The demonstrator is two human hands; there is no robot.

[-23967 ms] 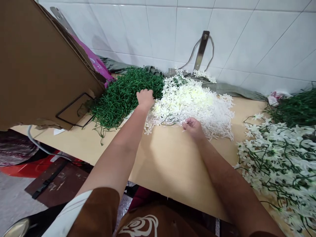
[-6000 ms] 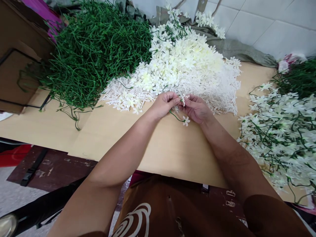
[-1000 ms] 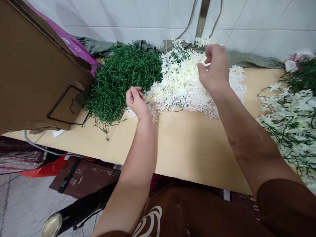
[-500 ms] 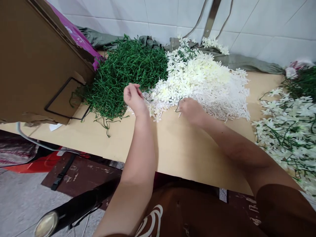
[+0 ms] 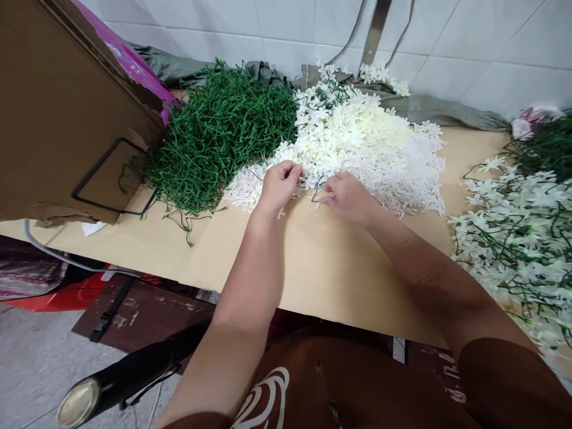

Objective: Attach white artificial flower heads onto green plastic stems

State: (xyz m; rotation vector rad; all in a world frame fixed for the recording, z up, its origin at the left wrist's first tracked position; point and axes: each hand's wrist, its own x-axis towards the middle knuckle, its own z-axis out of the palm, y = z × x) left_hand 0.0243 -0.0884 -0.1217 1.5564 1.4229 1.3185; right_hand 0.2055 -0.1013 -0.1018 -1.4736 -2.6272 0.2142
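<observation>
My left hand [image 5: 280, 183] is at the front edge of the pile of white artificial flowers [image 5: 339, 131], thumb and fingers pinched together. Whatever lies between those fingertips is too small to make out. Just to its right, my right hand [image 5: 348, 195] is closed on a thin dark green artificial stem [image 5: 316, 188], which sticks out from the fingers toward the left. White stalks of the flowers lie under and behind both hands. Left of the flowers, touching them, is a heap of green plastic stems [image 5: 227, 131].
A cardboard box [image 5: 67, 107] with a pink plastic bag [image 5: 129, 56] stands at the left, a black wire frame [image 5: 96, 170] before it. White flowers on green stems [image 5: 522, 238] are heaped at the right. Behind the table [image 5: 339, 268] runs a tiled wall [image 5: 482, 53].
My left hand has moved right from the edge of the green heap to the white flowers, close to my right hand. The right hand has stayed nearly in place, still holding the stem.
</observation>
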